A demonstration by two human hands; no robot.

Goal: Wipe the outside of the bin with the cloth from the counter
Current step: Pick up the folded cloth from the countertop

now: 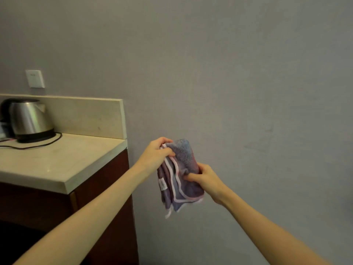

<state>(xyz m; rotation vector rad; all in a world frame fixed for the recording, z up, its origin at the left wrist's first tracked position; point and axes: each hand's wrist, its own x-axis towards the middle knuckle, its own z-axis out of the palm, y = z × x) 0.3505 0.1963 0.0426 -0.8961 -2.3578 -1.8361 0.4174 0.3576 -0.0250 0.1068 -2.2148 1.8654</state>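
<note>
Bare forearms are reaching forward; left hand (159, 152) and right hand (205, 177) are both gripping the purple-blue pink-edged terry cloth (179, 175), apparently folding it for wiping; bin unseen.

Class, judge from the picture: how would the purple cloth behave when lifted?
Likely floppy: the cloth folds and droops below both hands, left hand and right hand. Probably light, since fingertip pinches hold it. Its towelling looks grippy, not slippery.

We're in what looks like a hotel room or small home kitchenette corner, with a steel electric kettle (28, 119) on its base on a pale stone tabletop (57, 161) over dark wood cabinetry (107, 188), a wall socket (35, 78) above, plain grey wall (229, 73).
</note>
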